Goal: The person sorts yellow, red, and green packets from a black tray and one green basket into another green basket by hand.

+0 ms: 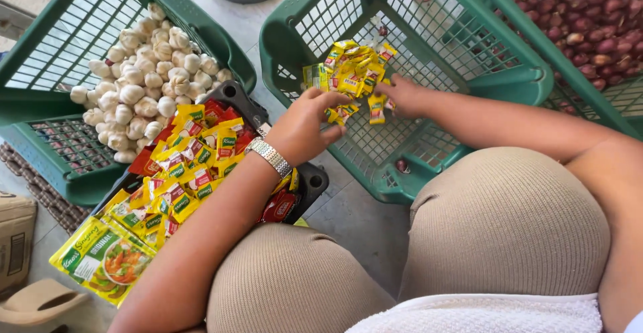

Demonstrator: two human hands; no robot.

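You sit low over a grey concrete floor (348, 219) with green plastic baskets crowded round your knees. Your left hand (305, 126) and right hand (402, 97) both reach into the middle basket (462, 72), fingers curled on the small yellow sachets (351, 72) heaped against its mesh bottom; each hand pinches a few at the pile's near edge. To your left a dark tray (305, 185) holds more yellow and red packets (181, 172), and beyond it another basket (47, 72) is filled with garlic bulbs (144, 82). A basket of red shallots (589, 18) stands at the right, just beside the middle one.
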